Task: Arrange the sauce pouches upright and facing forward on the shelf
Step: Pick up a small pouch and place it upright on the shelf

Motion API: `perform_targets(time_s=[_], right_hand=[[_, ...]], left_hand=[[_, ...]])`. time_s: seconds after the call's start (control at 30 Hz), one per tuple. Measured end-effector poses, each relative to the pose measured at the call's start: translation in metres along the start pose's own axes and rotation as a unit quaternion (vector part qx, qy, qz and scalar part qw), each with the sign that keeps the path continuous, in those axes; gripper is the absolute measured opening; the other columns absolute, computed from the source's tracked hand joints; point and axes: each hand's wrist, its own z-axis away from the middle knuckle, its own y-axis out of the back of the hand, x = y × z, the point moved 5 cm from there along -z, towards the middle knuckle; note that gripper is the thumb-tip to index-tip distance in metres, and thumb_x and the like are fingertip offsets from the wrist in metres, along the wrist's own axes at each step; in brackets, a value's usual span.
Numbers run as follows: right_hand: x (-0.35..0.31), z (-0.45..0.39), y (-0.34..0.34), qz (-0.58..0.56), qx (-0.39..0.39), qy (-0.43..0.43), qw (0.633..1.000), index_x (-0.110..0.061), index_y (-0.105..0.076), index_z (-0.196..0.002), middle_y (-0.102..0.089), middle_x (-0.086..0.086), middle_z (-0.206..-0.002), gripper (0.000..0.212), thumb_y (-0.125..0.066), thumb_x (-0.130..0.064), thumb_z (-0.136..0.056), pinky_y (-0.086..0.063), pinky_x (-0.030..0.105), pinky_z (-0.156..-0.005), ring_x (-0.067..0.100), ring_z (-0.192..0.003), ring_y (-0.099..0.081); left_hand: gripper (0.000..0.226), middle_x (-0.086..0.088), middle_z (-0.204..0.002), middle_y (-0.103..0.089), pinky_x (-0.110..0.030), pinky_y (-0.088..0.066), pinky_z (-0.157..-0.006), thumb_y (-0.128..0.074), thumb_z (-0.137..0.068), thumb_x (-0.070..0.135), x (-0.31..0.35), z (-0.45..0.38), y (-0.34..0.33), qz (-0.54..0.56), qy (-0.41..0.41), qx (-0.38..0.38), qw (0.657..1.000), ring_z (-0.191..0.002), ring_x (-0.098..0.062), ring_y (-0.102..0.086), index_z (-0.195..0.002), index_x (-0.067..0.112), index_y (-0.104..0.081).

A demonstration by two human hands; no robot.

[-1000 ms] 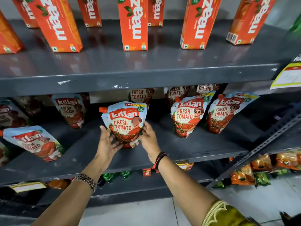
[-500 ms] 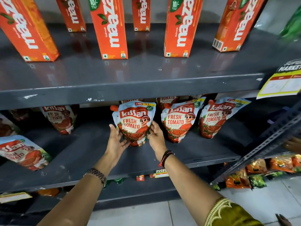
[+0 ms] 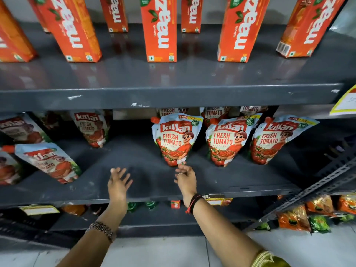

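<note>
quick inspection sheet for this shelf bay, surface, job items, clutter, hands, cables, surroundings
surface: dark grey middle shelf, scuffed, bare patch in front of both hands.
job's things: three ketchup pouches upright, labels forward: centre pouch, second pouch, third pouch; leaning pouch at left tilted; back pouch set deep in shadow.
clutter: nothing seen on the middle shelf.
grippers: left hand open, blurred, touching nothing; right hand open, its fingers just below the centre pouch.
cables: nothing seen.
surroundings: orange juice cartons on the shelf above; snack packets lower right; yellow price tag.
</note>
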Motion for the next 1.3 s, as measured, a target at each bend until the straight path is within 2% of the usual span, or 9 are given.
perform_targets(time_s=[0.13,0.23,0.33,0.43,0.53,0.67,0.8,1.03,1.3], right_hand=[[0.017,0.024,-0.073,0.037,-0.091,-0.008,0.995,-0.011,-0.055,-0.1,-0.062,0.003,-0.086,0.029,-0.037,0.006,-0.085,-0.047,0.019,-0.06,0.009,-0.068,-0.055],[0.026,0.04,-0.141,0.076,-0.152,0.004,0.986,-0.013,-0.057,-0.1,-0.064,-0.001,-0.087,0.027,-0.042,0.004,-0.087,-0.05,0.02,-0.066,0.008,-0.073,-0.058],[0.033,0.06,-0.213,0.082,-0.2,0.012,0.976,-0.012,-0.054,-0.115,-0.06,0.003,-0.109,0.034,-0.048,0.004,-0.086,-0.051,0.025,-0.077,0.011,-0.086,-0.059],[0.044,0.08,-0.285,0.069,-0.229,0.007,0.971,-0.015,-0.037,-0.138,-0.048,0.002,-0.13,0.06,-0.052,0.006,-0.083,-0.046,0.031,-0.095,0.018,-0.114,-0.051],[0.056,0.089,-0.324,0.121,-0.19,0.058,0.972,-0.035,-0.041,-0.13,-0.057,-0.006,-0.129,0.059,-0.056,-0.012,-0.078,-0.048,0.043,-0.1,0.016,-0.116,-0.057],[0.056,0.098,-0.335,0.108,-0.124,0.102,0.981,-0.031,-0.047,-0.122,-0.063,-0.004,-0.122,0.048,-0.053,-0.013,-0.078,-0.049,0.044,-0.1,0.014,-0.111,-0.059],[0.049,0.1,-0.33,0.099,-0.11,0.118,0.982,-0.039,-0.05,-0.119,-0.064,-0.008,-0.12,0.049,-0.051,-0.01,-0.08,-0.048,0.04,-0.101,0.01,-0.112,-0.059],[0.035,0.075,-0.301,0.078,-0.037,0.123,0.989,-0.037,-0.044,-0.131,-0.061,-0.005,-0.127,0.061,-0.051,-0.016,-0.074,-0.046,0.042,-0.104,0.012,-0.117,-0.057],[0.022,0.059,-0.286,0.083,-0.017,0.121,0.989,-0.032,-0.042,-0.135,-0.061,-0.004,-0.127,0.062,-0.048,-0.001,-0.081,-0.047,0.04,-0.104,0.011,-0.117,-0.057]], left_hand=[[0.028,0.001,-0.092,-0.056,-0.029,-0.048,-0.081,-0.031,-0.099,0.033,0.024,-0.016,0.095,0.038,-0.01,0.116,0.992,-0.096,-0.025,-0.057,-0.098,0.017,-0.054],[0.028,0.005,-0.079,-0.044,-0.014,-0.048,-0.053,-0.029,-0.1,0.032,0.059,-0.029,0.152,0.007,-0.035,0.165,0.986,-0.069,-0.008,-0.045,-0.074,0.026,-0.04],[0.032,-0.003,-0.088,-0.052,-0.025,-0.052,-0.087,-0.035,-0.099,0.031,0.089,-0.067,0.212,0.036,-0.052,0.195,0.979,-0.074,-0.014,-0.05,-0.109,0.007,-0.053],[0.038,-0.017,-0.143,-0.044,-0.038,-0.043,-0.096,-0.03,-0.1,0.03,0.117,-0.108,0.239,0.02,-0.027,0.085,0.996,-0.103,-0.02,-0.063,-0.127,0.011,-0.048],[0.056,-0.012,-0.154,-0.031,-0.042,-0.033,-0.108,-0.022,-0.098,0.044,0.13,-0.123,0.227,-0.023,0.015,-0.037,0.999,-0.137,-0.033,-0.038,-0.143,0.014,-0.033],[0.068,-0.005,-0.157,-0.024,-0.043,-0.023,-0.116,-0.008,-0.093,0.057,0.134,-0.117,0.198,-0.059,0.057,-0.163,0.983,-0.143,-0.031,-0.026,-0.148,0.019,-0.022],[0.06,-0.002,-0.148,-0.041,-0.038,-0.03,-0.115,-0.007,-0.093,0.056,0.133,-0.1,0.172,-0.054,0.032,-0.262,0.963,-0.13,-0.02,-0.044,-0.14,0.03,-0.033],[0.044,0.016,-0.114,-0.055,-0.032,-0.033,-0.108,-0.005,-0.094,0.053,0.124,-0.1,0.125,-0.069,0.034,-0.335,0.939,-0.117,-0.01,-0.048,-0.118,0.042,-0.041],[0.052,0.008,-0.134,-0.051,-0.038,-0.028,-0.117,-0.008,-0.092,0.058,0.12,-0.103,0.105,-0.067,0.023,-0.352,0.933,-0.133,-0.014,-0.043,-0.128,0.038,-0.04]])
